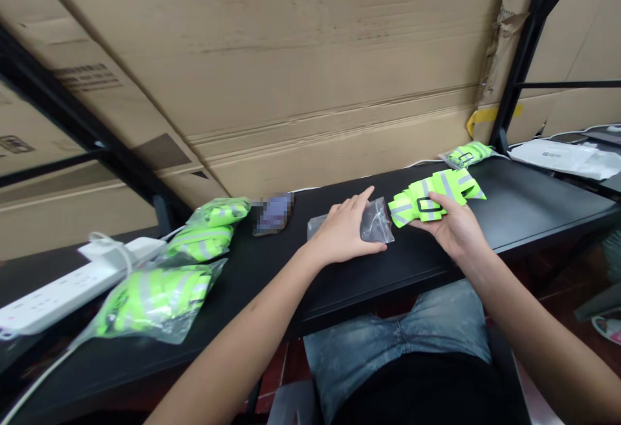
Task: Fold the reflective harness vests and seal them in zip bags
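My right hand [453, 221] grips a folded neon-yellow reflective strap [441, 192] with grey stripes and a black buckle, thumb on top. A clear zip bag [377, 221] lies on the black table [354, 283]. Over it rests my left hand [344, 228], fingers and thumb spread, the bag's right end showing between them. The strap's left end is close to the bag's mouth, outside it. Whether anything is inside the bag under my palm is hidden.
Bagged neon straps [155, 299] lie at the left beside a white power strip [72, 283]. A blurred-out bluish object [274, 213] sits behind. Another bagged strap [468, 153] and a white plastic package [567, 156] lie at the back right. Cardboard [315, 56] walls the rear; black metal posts [528, 43] flank it.
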{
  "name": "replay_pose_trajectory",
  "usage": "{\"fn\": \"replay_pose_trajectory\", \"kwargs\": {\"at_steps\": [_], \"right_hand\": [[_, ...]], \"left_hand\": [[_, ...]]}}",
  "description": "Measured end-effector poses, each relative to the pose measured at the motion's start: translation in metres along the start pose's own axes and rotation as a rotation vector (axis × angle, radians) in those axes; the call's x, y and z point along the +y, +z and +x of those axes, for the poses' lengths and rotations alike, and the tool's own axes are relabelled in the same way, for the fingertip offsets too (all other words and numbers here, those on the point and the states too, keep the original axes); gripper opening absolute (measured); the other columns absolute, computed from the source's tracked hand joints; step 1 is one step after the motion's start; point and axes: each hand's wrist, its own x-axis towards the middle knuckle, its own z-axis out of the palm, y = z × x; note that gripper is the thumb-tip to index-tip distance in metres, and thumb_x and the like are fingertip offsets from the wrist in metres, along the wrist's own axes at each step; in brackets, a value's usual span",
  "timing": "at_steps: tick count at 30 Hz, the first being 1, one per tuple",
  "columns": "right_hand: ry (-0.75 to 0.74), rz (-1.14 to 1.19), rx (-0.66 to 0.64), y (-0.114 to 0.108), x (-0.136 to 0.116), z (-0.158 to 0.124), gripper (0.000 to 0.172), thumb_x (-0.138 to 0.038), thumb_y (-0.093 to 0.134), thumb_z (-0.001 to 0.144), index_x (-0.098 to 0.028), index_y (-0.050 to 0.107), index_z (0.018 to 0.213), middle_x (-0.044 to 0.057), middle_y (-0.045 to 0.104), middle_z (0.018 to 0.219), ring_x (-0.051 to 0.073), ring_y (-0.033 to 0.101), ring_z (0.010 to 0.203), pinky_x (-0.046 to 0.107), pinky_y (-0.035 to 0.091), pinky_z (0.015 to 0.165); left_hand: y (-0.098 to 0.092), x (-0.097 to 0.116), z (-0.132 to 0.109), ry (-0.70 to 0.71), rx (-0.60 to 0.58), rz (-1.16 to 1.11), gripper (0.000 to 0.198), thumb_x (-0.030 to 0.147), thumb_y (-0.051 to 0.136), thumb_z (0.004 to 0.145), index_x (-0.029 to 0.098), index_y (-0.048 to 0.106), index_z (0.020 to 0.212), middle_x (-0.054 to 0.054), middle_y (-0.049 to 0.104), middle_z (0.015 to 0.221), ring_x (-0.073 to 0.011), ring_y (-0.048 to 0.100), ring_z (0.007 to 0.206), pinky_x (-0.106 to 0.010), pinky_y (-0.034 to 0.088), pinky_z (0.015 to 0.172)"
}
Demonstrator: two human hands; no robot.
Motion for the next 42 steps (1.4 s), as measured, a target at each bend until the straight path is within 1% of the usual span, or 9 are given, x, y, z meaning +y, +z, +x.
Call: {"fn": "replay_pose_trajectory", "kwargs": {"at_steps": [5, 8, 11, 15, 18, 24, 31, 37, 42], "right_hand": [[-0.113, -0.021, -0.024, 0.011, -0.007, -0.018, 0.033, -0.019, 0.073, 0.077, -0.022, 0.064, 0.109, 0.008, 0.071, 0.119, 0.032, 0.068, 0.111, 0.057, 0.063, 0.082], [-0.297, -0.103, -0.021, 0.013, -0.010, -0.025, 0.037, -0.023, 0.076, 0.076, -0.021, 0.065, 0.112, 0.008, 0.072, 0.116, 0.031, 0.070, 0.106, 0.057, 0.063, 0.083], [-0.704, -0.402, -0.067, 0.007, -0.026, -0.025, 0.034, -0.028, 0.077, 0.080, -0.021, 0.068, 0.112, 0.009, 0.073, 0.112, 0.030, 0.070, 0.105, 0.055, 0.059, 0.093], [-1.334, -1.110, -0.486, -0.005, -0.064, -0.016, 0.050, -0.027, 0.071, 0.088, -0.026, 0.060, 0.137, 0.012, 0.062, 0.138, 0.034, 0.058, 0.128, 0.056, 0.046, 0.110], [-1.557, -1.544, -0.673, -0.004, -0.077, -0.008, 0.049, -0.012, 0.055, 0.095, -0.027, 0.056, 0.142, 0.015, 0.054, 0.145, 0.038, 0.044, 0.142, 0.063, 0.040, 0.112], [-1.443, -2.088, -0.398, 0.010, -0.055, 0.000, 0.055, -0.004, 0.043, 0.094, -0.020, 0.050, 0.146, 0.026, 0.056, 0.138, 0.047, 0.046, 0.134, 0.070, 0.046, 0.096], [-1.479, -2.272, -0.201, 0.007, -0.017, 0.004, 0.048, -0.010, 0.046, 0.093, -0.022, 0.056, 0.139, 0.024, 0.066, 0.122, 0.044, 0.057, 0.116, 0.067, 0.053, 0.083], [-1.401, -2.481, -0.341, -0.002, 0.015, 0.000, 0.047, -0.006, 0.036, 0.095, -0.009, 0.056, 0.137, 0.029, 0.066, 0.122, 0.047, 0.064, 0.108, 0.062, 0.058, 0.062], [-1.551, -2.511, -0.576, -0.008, 0.018, 0.002, 0.043, -0.006, 0.040, 0.094, -0.001, 0.056, 0.135, 0.028, 0.066, 0.124, 0.043, 0.069, 0.098, 0.048, 0.059, 0.051]], "left_hand": [[-0.003, 0.003, -0.005, 0.099, 0.190, 0.005, 0.116, 0.058, 0.079, 0.068, 0.027, 0.014, 0.159, -0.012, 0.052, 0.146, -0.0329, 0.049, 0.135, -0.048, 0.033, 0.115], [-0.005, 0.003, -0.008, 0.139, 0.255, 0.031, 0.116, 0.056, 0.079, 0.069, 0.028, 0.011, 0.159, -0.011, 0.050, 0.148, -0.0327, 0.046, 0.138, -0.049, 0.030, 0.119], [-0.008, 0.000, -0.011, 0.169, 0.290, 0.052, 0.118, 0.054, 0.080, 0.070, 0.029, 0.006, 0.159, -0.012, 0.045, 0.154, -0.0338, 0.042, 0.142, -0.050, 0.025, 0.121], [-0.011, -0.003, -0.014, 0.200, 0.312, 0.016, 0.121, 0.055, 0.081, 0.068, 0.028, 0.006, 0.159, -0.012, 0.045, 0.154, -0.0343, 0.044, 0.141, -0.052, 0.023, 0.122], [-0.013, 0.001, -0.015, 0.202, 0.322, -0.062, 0.123, 0.059, 0.083, 0.066, 0.028, 0.009, 0.159, -0.011, 0.050, 0.149, -0.0333, 0.046, 0.139, -0.050, 0.028, 0.121], [-0.012, 0.021, -0.015, 0.107, 0.249, -0.111, 0.122, 0.064, 0.081, 0.065, 0.027, 0.012, 0.160, -0.011, 0.055, 0.146, -0.0350, 0.053, 0.133, -0.051, 0.036, 0.115], [-0.002, 0.032, -0.004, -0.080, 0.114, -0.081, 0.121, 0.067, 0.075, 0.069, 0.019, 0.012, 0.161, -0.017, 0.056, 0.147, -0.0389, 0.055, 0.131, -0.056, 0.040, 0.109], [0.003, 0.035, -0.003, -0.177, -0.045, 0.017, 0.119, 0.068, 0.070, 0.071, 0.011, 0.017, 0.161, -0.022, 0.049, 0.152, -0.0402, 0.052, 0.134, -0.057, 0.042, 0.107], [0.008, 0.033, -0.006, -0.152, -0.165, 0.050, 0.113, 0.068, 0.067, 0.073, 0.009, 0.023, 0.159, -0.021, 0.039, 0.159, -0.0409, 0.044, 0.141, -0.058, 0.042, 0.109]]}}
